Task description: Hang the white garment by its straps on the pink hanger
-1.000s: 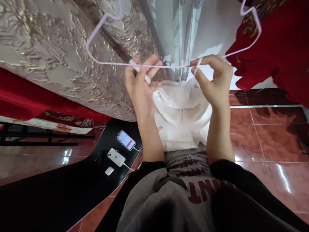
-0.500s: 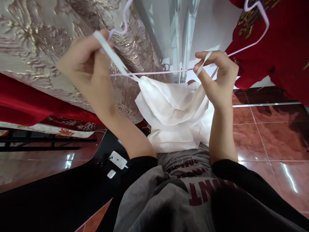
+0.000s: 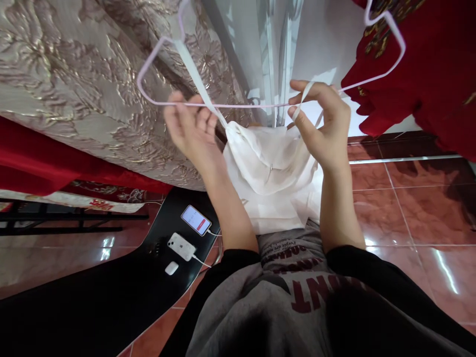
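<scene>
A white sheer garment (image 3: 260, 181) with thin straps hangs below a pale lilac hanger (image 3: 247, 106), over my lap. Its left strap (image 3: 194, 69) is hooked over the hanger's left shoulder and runs taut to the neckline. My left hand (image 3: 195, 126), slightly blurred, is beside the hanger's bottom bar under that strap, fingers loosely apart and holding nothing. The right strap (image 3: 305, 96) is looped across the thumb and forefinger of my right hand (image 3: 329, 124), which keeps it stretched close to the bar. Part of the bar passes behind this hand.
A beige embossed fabric (image 3: 92, 94) hangs at left, and red cloth (image 3: 427, 74) with gold trim at right. A black tabletop (image 3: 92, 292) on my left bears a lit phone (image 3: 196, 220), a white phone (image 3: 181, 246) with a cable and a small white case (image 3: 171, 268).
My left hand has let go of the left strap, which now sits on the hanger's shoulder, and has moved down and right. The right hand has shifted slightly left, keeping its strap.
</scene>
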`<state>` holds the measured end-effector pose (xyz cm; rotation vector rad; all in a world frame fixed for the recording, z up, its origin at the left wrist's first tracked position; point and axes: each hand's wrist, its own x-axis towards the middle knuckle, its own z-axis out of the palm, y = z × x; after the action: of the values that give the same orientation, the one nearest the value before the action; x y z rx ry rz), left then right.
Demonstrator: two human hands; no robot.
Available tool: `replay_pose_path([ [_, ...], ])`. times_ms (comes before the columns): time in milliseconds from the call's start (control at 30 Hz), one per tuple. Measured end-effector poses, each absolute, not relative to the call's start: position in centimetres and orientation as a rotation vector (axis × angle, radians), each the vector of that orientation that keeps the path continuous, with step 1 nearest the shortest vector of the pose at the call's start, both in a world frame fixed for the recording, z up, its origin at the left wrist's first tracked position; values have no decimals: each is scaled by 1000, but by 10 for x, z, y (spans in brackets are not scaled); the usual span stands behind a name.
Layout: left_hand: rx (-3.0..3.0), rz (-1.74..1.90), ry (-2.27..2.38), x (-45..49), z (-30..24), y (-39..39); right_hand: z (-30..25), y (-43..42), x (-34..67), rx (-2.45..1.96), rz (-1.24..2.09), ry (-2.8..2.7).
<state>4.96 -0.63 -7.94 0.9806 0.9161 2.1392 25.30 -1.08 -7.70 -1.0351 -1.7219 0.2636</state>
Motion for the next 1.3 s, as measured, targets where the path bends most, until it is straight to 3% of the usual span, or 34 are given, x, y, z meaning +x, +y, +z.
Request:
replay_pose_path([
  [367,1086,2034,841,66,-83,-12,-84,1,314,-863,89,-1208],
  [733,984,1982,784,61,-89,-8,-26,24,331,-1026,-83,-1637],
  [867,1023,1955,778,64,-91,-10,-34,33,321,-766,-280,-1478],
  [967,1076,1992,828,67,-94,-11,-49,25,295,-675,-164,-1546],
  [1067,1196,2004,958,62,-96,-16,-67,16,265,-895,108,-1874],
  [1300,1408,1786,1130,48,-58,-49,-97,5,242,-1076,84,-1757],
])
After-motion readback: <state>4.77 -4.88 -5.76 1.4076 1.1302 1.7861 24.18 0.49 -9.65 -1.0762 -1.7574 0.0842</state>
